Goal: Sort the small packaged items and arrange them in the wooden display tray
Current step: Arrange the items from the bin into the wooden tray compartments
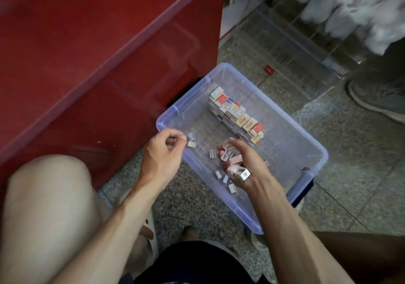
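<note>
A red cabinet (87,64) stood just left of the left hand (163,152), a grey shoe (379,99) well beyond the right hand (243,163). Below both hands sat a clear plastic bin (315,152) on the floor: stacked packets (236,115) beyond the fingers, loose packets (219,174) beneath. Left hand pinched one small packet (191,136); right hand gripped a handful of packets (232,158).

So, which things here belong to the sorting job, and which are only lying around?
Part of the job:
- clear plastic bin
- stacked small packets inside it
- loose packets on the bin floor
- handful of packets held by the right hand
- left hand, pinching one packet

Just lying about:
- red cabinet
- grey shoe
- small red tag on the floor
</note>
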